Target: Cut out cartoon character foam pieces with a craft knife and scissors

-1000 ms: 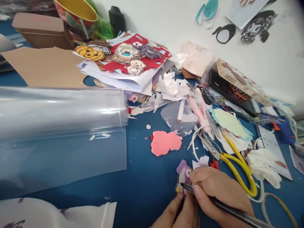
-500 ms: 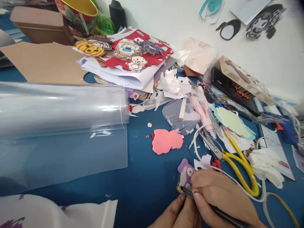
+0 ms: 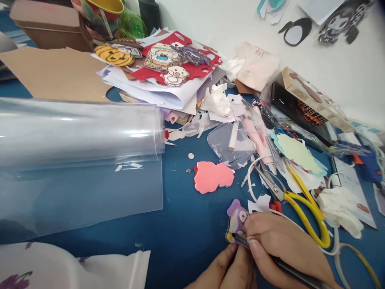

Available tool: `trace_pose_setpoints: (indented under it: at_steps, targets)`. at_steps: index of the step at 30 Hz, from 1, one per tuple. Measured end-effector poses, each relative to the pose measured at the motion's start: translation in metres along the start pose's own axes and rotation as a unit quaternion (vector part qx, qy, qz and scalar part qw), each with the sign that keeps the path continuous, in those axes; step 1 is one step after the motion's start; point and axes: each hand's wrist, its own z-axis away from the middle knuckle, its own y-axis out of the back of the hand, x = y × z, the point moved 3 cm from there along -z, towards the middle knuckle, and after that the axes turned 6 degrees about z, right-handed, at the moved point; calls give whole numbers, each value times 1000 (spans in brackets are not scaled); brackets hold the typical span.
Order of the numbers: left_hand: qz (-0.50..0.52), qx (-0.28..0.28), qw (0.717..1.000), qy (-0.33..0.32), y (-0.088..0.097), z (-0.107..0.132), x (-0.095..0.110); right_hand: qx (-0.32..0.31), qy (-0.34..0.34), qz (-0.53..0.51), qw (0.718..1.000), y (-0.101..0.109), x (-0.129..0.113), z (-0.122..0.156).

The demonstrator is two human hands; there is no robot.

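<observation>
Our right hand (image 3: 285, 245) pinches a thin black pen (image 3: 290, 271). Its tip is by the yellow spot on a small, flat, purple-and-white cutout figure (image 3: 236, 220), low over the blue table (image 3: 180, 224). Our left hand (image 3: 228, 269) grips the figure's bottom end. A flat, bumpy pink cutout (image 3: 212, 176) lies near, beyond it.

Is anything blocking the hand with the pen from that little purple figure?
Nothing visible: the right hand is at the purple figure, its black pen ending beside the yellow patch; the left hand sits below.
</observation>
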Motion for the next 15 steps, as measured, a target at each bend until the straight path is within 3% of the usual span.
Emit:
trace_pose_setpoints:
  at_steps: [3, 7, 15]
  targets:
    - [-4, 7, 1000, 17, 3, -3, -3, -13, 8, 8, 1000, 0, -1, -3]
    - [-22, -33, 999, -32, 4, -3, -3, -8, -19, 17, 1000, -1, 1, -3]
    - [-13, -43, 998, -51, 5, 1, -6, 11, 1, -5, 1000, 1, 1, -2]
